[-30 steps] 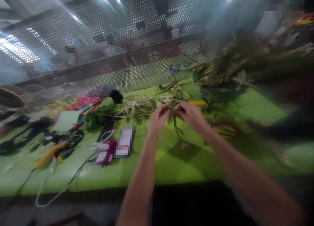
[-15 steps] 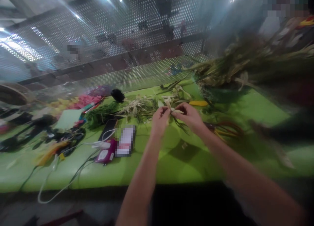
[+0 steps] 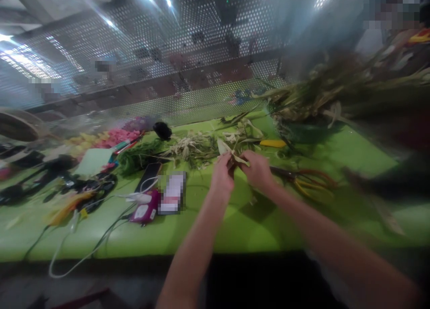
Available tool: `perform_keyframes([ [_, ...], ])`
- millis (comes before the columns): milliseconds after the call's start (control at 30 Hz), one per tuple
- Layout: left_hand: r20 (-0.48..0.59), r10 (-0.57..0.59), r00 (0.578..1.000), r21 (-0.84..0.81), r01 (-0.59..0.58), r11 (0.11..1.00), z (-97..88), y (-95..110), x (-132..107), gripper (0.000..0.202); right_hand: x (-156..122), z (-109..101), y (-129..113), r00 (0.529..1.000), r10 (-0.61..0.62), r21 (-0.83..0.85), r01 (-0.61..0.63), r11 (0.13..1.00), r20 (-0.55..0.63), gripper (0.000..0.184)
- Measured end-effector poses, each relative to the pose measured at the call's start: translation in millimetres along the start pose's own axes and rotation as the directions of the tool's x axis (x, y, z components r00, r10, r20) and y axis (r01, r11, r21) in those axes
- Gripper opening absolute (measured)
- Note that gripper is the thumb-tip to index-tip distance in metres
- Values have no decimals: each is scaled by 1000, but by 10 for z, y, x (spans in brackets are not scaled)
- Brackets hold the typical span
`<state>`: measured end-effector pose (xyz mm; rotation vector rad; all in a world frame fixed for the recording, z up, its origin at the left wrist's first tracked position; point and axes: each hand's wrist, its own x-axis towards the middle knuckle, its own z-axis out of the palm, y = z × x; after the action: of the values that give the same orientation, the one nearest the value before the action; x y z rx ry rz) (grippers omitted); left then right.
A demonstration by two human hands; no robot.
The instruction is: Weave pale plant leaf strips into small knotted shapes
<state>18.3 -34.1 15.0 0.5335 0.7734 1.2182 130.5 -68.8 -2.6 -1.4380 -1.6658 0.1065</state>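
Pale dried leaf strips (image 3: pixel 231 151), looking like corn husk, stick out between my two hands above the green table. My left hand (image 3: pixel 223 171) is closed, its fingertips pinching the strips from the left. From the other side my right hand (image 3: pixel 257 168) pinches them too, with its fingers curled in. The hands nearly touch, and the lower part of the strips is hidden behind them. Beyond them lies a heap of similar dried strips (image 3: pixel 190 145). Scissors with orange-yellow handles (image 3: pixel 311 183) rest just right of my right hand, beside a yellow-handled tool (image 3: pixel 273 143).
A green basin (image 3: pixel 302 132) full of dried stalks stands at the back right. To the left lie a phone (image 3: pixel 173 192), a purple device (image 3: pixel 146 208) with cables, green fibre (image 3: pixel 136 159) and pink flowers (image 3: pixel 121 139). A perforated metal screen (image 3: pixel 201 94) borders the table's far side.
Both hands have turned and come slightly lower, with the fingers curled further in. The pale strips now spread into a more pointed shape above my fingertips.
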Motion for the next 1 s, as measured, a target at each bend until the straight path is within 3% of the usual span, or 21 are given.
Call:
perform_keyframes([
  [333, 23, -11, 1000, 32, 11, 999, 38, 3, -43, 13, -17, 30, 23, 1000, -7, -9, 6, 1000, -25, 5],
  [467, 75, 129, 989, 200, -142, 970, 2, 14, -21, 12, 55, -29, 69, 997, 76, 4, -76, 997, 6, 4],
  [567, 140, 303, 943, 380, -334, 863, -43, 40, 11, 8, 124, -116, 74, 990, 140, 255, -140, 957, 18, 11],
  [633, 222, 352, 909, 496, -416, 762, -63, 48, 28, 7, 153, -168, 50, 987, 160, 403, -152, 903, 15, 14],
  [833, 454, 233, 860, 602, -488, 632, -35, 32, -5, 4, 178, -242, -3, 977, 214, 529, -176, 830, -11, 17],
  [1000, 587, 249, 770, 577, -614, 540, -4, 89, -73, 3, 219, -298, 19, 942, 330, 641, -294, 709, 67, 21],
])
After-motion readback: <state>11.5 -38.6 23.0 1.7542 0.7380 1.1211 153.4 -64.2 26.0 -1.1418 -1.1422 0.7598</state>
